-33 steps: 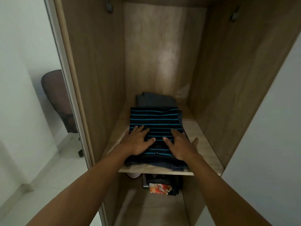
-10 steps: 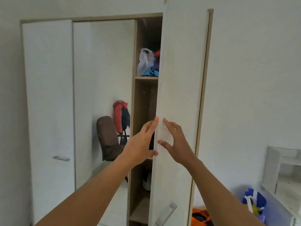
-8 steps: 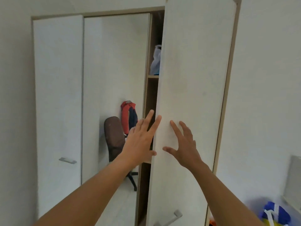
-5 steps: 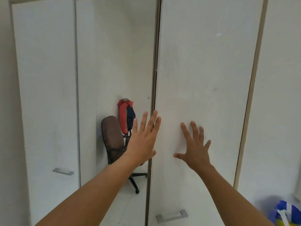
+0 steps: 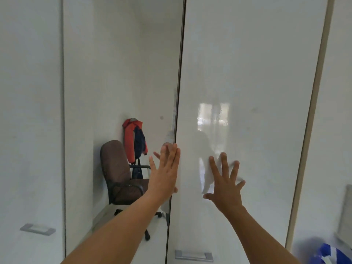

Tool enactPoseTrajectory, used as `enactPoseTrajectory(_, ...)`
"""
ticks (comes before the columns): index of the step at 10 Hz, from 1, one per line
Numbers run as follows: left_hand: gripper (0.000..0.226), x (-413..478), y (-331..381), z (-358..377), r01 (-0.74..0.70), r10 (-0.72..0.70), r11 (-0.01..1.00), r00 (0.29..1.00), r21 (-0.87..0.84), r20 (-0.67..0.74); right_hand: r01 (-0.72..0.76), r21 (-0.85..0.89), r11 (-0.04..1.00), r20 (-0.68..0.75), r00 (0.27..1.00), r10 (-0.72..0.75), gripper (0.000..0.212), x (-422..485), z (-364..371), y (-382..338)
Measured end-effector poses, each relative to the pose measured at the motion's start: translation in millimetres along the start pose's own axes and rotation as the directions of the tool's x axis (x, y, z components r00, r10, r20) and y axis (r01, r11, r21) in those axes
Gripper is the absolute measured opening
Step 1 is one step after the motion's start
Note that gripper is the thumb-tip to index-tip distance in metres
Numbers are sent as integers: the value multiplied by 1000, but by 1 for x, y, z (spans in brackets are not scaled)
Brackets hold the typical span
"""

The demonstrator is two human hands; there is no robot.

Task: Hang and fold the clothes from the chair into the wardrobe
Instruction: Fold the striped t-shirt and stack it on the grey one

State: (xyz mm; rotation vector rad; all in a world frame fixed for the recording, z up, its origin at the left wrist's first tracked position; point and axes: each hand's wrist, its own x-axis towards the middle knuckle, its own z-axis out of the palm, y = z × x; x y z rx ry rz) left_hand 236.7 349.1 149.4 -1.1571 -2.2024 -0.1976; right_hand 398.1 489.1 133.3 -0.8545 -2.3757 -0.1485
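The white wardrobe door (image 5: 257,92) fills the right half of the view and stands shut against the mirrored panel (image 5: 122,73) beside it. My right hand (image 5: 224,183) lies flat on the white door with fingers spread. My left hand (image 5: 165,172) is open at the door's left edge, fingers together and pointing up. Both hands hold nothing. The mirror reflects a brown office chair (image 5: 122,174) with an orange and navy jacket (image 5: 135,140) hanging behind it. The folded clothes inside are hidden.
A second white door (image 5: 30,111) with a metal handle (image 5: 37,229) is at the left. The pushed door has a metal handle (image 5: 193,255) low down. A blue bag (image 5: 335,254) sits at the bottom right, below a pale wall (image 5: 339,92).
Both hands left the striped folded shirt on the shelf, then pushed the white door from open to shut. The shelves and bags inside went out of sight.
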Motion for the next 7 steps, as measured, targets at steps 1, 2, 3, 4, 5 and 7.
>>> enactPoseTrajectory(1, 140, 9, -6, 13, -15, 15, 1000, 1000, 1, -4, -47, -3, 999, -4, 999, 47, 146, 10, 20, 0)
enactPoseTrajectory(2, 144, 14, -8, 21, -8, 9, 1000, 999, 11, -48, -47, -15, 999, -21, 999, 46, 144, 17, 29, -1)
enactPoseTrajectory(3, 146, 22, 0, 26, 33, -33, 999, 999, -1, -36, -67, 17, 998, -50, 996, 68, 146, 23, 35, -4)
enactPoseTrajectory(4, 148, 26, 1, 25, 42, -41, 999, 999, 25, -28, -79, 13, 997, -28, 996, 79, 146, 25, 31, -6)
enactPoseTrajectory(5, 145, 16, -4, 20, 30, -29, 998, 999, 52, -32, -56, -4, 998, -28, 998, 55, 139, 14, 22, -7)
enactPoseTrajectory(7, 133, -5, 6, 4, 36, -33, 998, 998, -59, 46, 16, 26, 1000, 43, 999, -17, 114, -9, -5, 4)
